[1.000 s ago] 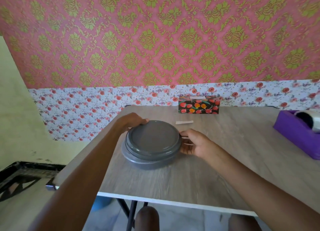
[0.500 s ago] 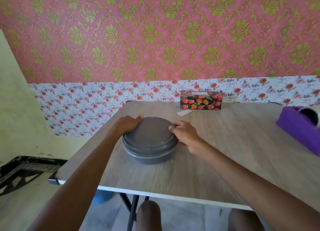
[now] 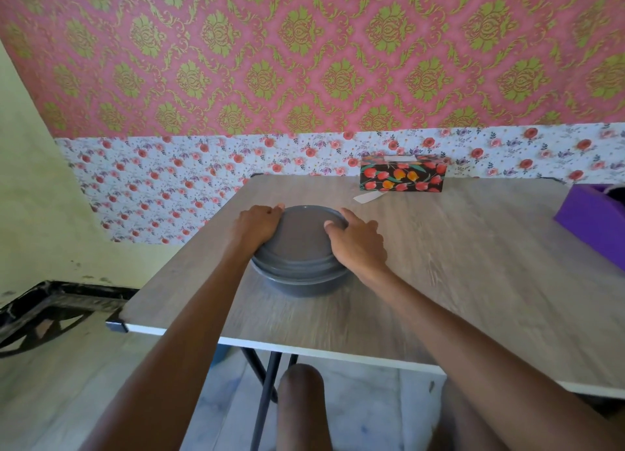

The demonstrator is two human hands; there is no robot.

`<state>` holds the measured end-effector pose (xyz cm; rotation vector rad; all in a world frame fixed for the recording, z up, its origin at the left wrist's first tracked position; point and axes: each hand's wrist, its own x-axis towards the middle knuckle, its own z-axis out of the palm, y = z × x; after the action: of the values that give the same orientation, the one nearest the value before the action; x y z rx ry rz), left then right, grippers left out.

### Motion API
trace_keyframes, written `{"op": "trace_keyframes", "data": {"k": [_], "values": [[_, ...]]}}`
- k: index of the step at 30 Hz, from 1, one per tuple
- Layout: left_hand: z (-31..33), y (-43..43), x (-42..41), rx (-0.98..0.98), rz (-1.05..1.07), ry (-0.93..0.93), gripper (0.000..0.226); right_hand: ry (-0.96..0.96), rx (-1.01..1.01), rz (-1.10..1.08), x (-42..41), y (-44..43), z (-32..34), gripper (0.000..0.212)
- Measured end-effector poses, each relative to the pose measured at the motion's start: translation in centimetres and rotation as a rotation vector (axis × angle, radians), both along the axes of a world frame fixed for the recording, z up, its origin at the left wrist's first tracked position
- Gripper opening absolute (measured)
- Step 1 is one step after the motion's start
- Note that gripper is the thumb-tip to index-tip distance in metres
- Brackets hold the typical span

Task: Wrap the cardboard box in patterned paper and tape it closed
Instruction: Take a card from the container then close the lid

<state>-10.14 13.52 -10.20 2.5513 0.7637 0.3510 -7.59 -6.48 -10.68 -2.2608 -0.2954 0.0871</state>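
A box wrapped in black paper with red and orange tulips (image 3: 402,176) stands at the far edge of the wooden table (image 3: 473,264), against the wall. A small strip of white paper (image 3: 367,197) lies just in front of it. A round grey lidded container (image 3: 301,251) sits near the table's left side. My left hand (image 3: 255,225) grips its left rim and my right hand (image 3: 356,244) grips its right rim, fingers curled over the lid edge.
A purple tape dispenser (image 3: 595,220) sits at the right edge of the table. Floral wallpaper covers the wall behind. A black frame (image 3: 50,305) lies on the floor to the left. My knees show below the table's front edge.
The container has slid away from me and slightly left across the table, with both hands on its rim. My right hand has moved up over the lid edge.
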Motion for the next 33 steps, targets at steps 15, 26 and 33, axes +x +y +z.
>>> {"op": "trace_keyframes", "data": {"k": [15,26,33], "values": [[-0.6,-4.8,-2.7,0.157,0.110,-0.045,0.056,0.048,-0.046,0.040,0.9,0.1,0.2,0.050],[-0.2,-6.7,-3.7,0.061,0.171,-0.243,0.029,-0.014,-0.062,-0.018,-0.1,0.1,0.4,0.048],[-0.7,-7.2,-4.2,-0.004,0.168,-0.328,0.039,-0.054,0.011,-0.059,-0.4,0.1,0.0,0.039]]}}
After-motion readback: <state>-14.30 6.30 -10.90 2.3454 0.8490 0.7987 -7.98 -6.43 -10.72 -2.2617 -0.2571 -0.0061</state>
